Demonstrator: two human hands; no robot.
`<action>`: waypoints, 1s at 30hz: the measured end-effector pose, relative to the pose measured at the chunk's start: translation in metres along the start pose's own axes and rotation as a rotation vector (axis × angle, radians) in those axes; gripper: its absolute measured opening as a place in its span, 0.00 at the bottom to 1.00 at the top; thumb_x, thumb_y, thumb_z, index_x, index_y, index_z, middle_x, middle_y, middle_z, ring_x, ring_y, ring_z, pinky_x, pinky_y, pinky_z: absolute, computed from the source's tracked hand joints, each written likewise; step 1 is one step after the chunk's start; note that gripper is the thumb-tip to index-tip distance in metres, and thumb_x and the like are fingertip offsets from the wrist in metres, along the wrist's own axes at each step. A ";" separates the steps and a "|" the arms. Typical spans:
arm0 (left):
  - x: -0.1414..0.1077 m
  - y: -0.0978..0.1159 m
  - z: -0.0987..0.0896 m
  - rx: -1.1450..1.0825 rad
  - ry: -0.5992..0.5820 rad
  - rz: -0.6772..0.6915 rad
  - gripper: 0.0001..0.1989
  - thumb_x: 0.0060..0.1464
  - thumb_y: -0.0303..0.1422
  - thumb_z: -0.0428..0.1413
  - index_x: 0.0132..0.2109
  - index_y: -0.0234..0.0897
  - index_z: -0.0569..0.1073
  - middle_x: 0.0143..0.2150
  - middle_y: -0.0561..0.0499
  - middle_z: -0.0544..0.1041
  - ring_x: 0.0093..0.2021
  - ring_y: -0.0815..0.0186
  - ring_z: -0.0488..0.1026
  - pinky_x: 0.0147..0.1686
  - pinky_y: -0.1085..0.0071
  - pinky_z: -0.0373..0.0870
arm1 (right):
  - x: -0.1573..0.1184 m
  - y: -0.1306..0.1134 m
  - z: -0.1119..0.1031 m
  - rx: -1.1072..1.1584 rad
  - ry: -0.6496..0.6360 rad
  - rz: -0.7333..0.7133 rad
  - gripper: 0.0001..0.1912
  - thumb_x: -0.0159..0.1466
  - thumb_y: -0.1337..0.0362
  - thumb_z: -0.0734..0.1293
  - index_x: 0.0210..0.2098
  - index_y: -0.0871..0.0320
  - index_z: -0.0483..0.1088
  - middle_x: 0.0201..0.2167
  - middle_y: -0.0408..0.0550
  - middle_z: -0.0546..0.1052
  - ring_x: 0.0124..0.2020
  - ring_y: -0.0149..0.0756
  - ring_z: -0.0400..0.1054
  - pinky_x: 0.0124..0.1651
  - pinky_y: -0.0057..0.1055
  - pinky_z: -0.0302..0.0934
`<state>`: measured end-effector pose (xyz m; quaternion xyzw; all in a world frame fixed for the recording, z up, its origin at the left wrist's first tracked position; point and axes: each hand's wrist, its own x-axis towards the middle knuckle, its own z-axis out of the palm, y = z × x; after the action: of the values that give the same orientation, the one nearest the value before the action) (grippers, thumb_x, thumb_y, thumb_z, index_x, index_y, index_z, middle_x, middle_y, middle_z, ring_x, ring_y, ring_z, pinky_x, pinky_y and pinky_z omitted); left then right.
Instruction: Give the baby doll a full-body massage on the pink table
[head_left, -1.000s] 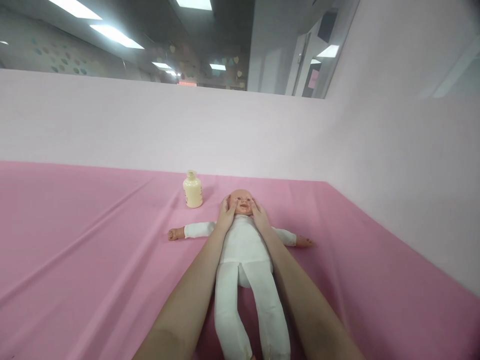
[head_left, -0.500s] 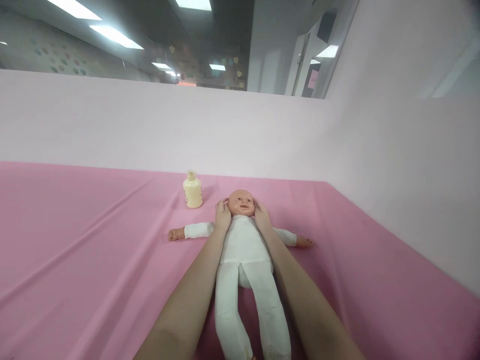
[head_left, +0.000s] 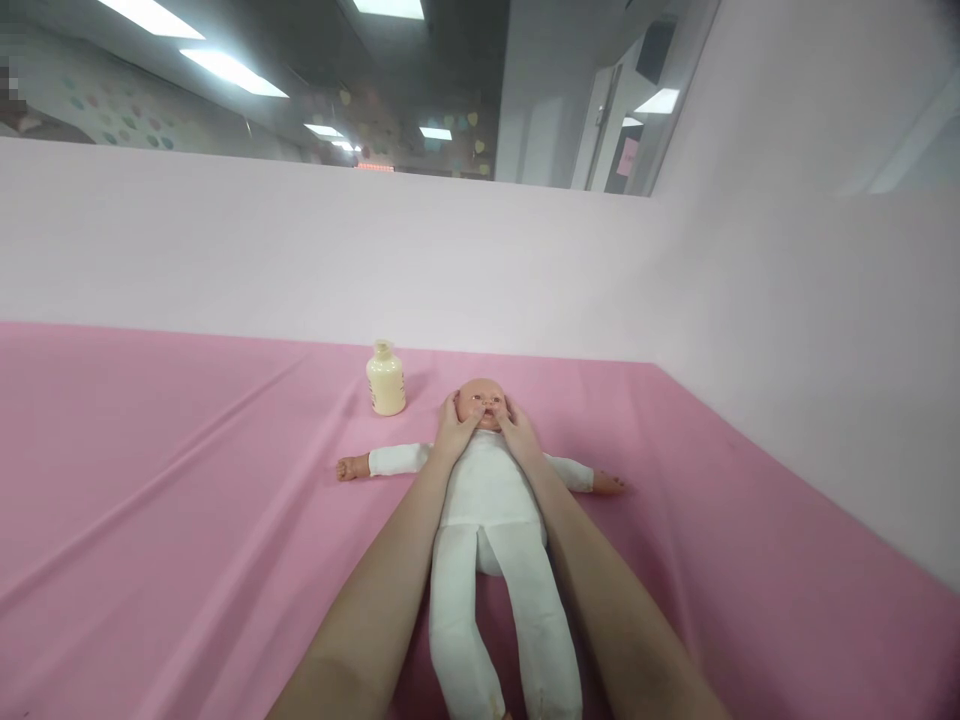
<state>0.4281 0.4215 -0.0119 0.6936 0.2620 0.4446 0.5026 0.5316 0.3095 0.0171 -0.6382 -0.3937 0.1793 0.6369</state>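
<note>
A baby doll (head_left: 491, 485) with a white cloth body lies on its back on a pink cloth (head_left: 187, 480), arms spread sideways. My left hand (head_left: 455, 428) cups the left side of the doll's head (head_left: 481, 388), its thumb at the mouth. On the other side, my right hand (head_left: 516, 430) mirrors it, thumb also touching the face near the mouth. Both hands' fingers are apart around the cheeks, and parts of them are hidden beside the head. My forearms lie along both sides of the doll's torso.
A pale yellow bottle (head_left: 386, 382) stands on the cloth, left of the doll's head. Behind the cloth rises a white wall (head_left: 322, 250) with a window above it. Another white wall (head_left: 810, 330) borders the right side.
Both my thumbs have moved inward from the sides of the doll's head onto its face by the mouth. The doll and the bottle have stayed in place.
</note>
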 end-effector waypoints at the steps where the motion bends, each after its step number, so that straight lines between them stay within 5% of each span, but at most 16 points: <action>1: 0.000 0.000 0.000 -0.015 -0.007 -0.006 0.36 0.51 0.48 0.60 0.61 0.38 0.60 0.63 0.40 0.60 0.65 0.56 0.57 0.64 0.60 0.52 | 0.000 0.000 0.000 0.003 0.002 -0.004 0.34 0.60 0.45 0.64 0.59 0.58 0.64 0.56 0.51 0.67 0.60 0.36 0.61 0.65 0.34 0.55; 17: 0.002 -0.009 -0.006 -0.058 -0.156 -0.100 0.42 0.58 0.55 0.47 0.70 0.37 0.46 0.71 0.45 0.45 0.71 0.60 0.42 0.68 0.62 0.41 | -0.002 0.002 -0.004 0.012 0.019 0.070 0.31 0.65 0.45 0.58 0.60 0.56 0.64 0.56 0.46 0.67 0.62 0.33 0.58 0.68 0.34 0.52; 24: 0.007 -0.022 -0.005 -0.031 -0.134 -0.076 0.38 0.62 0.54 0.41 0.69 0.35 0.48 0.71 0.47 0.45 0.71 0.64 0.42 0.69 0.66 0.40 | 0.000 -0.001 -0.006 0.019 0.014 0.098 0.28 0.66 0.52 0.58 0.61 0.58 0.63 0.56 0.46 0.67 0.63 0.32 0.57 0.69 0.35 0.50; 30: 0.010 -0.023 -0.006 -0.059 -0.065 -0.061 0.30 0.65 0.48 0.37 0.66 0.35 0.56 0.68 0.46 0.56 0.68 0.65 0.52 0.67 0.65 0.48 | 0.003 0.000 -0.004 0.050 0.014 0.115 0.30 0.62 0.59 0.62 0.62 0.61 0.62 0.56 0.48 0.67 0.63 0.36 0.56 0.70 0.34 0.49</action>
<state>0.4290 0.4403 -0.0293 0.6843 0.2535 0.4138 0.5442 0.5361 0.3092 0.0183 -0.6450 -0.3470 0.2210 0.6440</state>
